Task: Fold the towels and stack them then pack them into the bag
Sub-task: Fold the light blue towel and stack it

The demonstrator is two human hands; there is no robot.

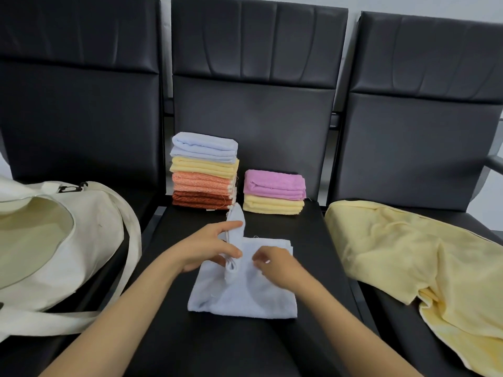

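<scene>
A pale blue towel [245,295] lies partly folded on the middle black seat. My left hand [209,246] pinches a raised fold of it between thumb and fingers. My right hand [275,265] rests on the towel beside that fold, fingers curled onto the cloth. Behind, a stack of folded towels [204,170] holds blue, yellow, orange and rust ones. A shorter stack [273,191] has a purple towel on a yellow one. A cream cloth bag [54,246] stands open on the left seat.
An unfolded yellow towel [408,262] sprawls over the right seat. The bag's long strap [130,257] loops down over the left seat's edge. Three black chair backs [253,99] rise behind the seats.
</scene>
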